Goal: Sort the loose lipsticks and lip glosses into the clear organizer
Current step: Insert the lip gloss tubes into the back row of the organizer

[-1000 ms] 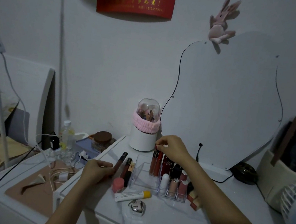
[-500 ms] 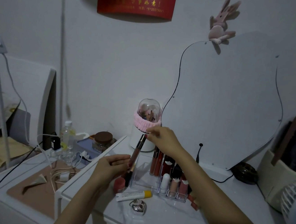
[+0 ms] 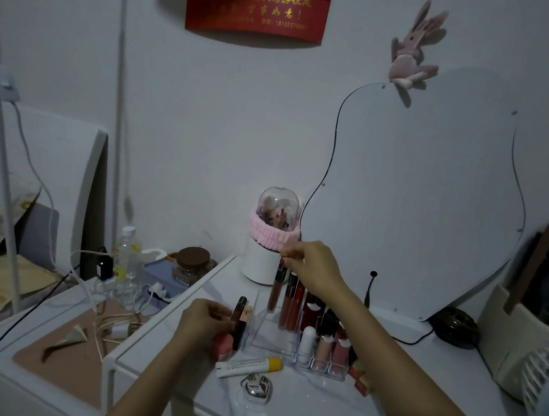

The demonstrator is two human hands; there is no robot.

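Observation:
The clear organizer point(image 3: 265, 342) stands on the white table with several lip glosses and lipsticks upright in its slots. My right hand point(image 3: 311, 265) pinches the cap of a long brown lip gloss point(image 3: 275, 288) and holds it upright over the organizer's back left part. My left hand point(image 3: 203, 320) rests left of the organizer, its fingers touching a dark lip gloss tube point(image 3: 239, 308) that lies there with others. A pink-capped lipstick point(image 3: 223, 345) and a white tube with a yellow cap point(image 3: 249, 366) lie loose in front.
A shiny heart-shaped compact point(image 3: 256, 387) lies near the front. A white domed holder with a pink band point(image 3: 268, 240) stands behind the organizer, beside a wavy mirror point(image 3: 414, 201). Cables, a bottle point(image 3: 127, 254) and a jar point(image 3: 192, 263) crowd the lower table on the left.
My right hand took the long brown lip gloss from my left hand and moved it right, upright over the organizer. My left hand dropped back to the loose tubes.

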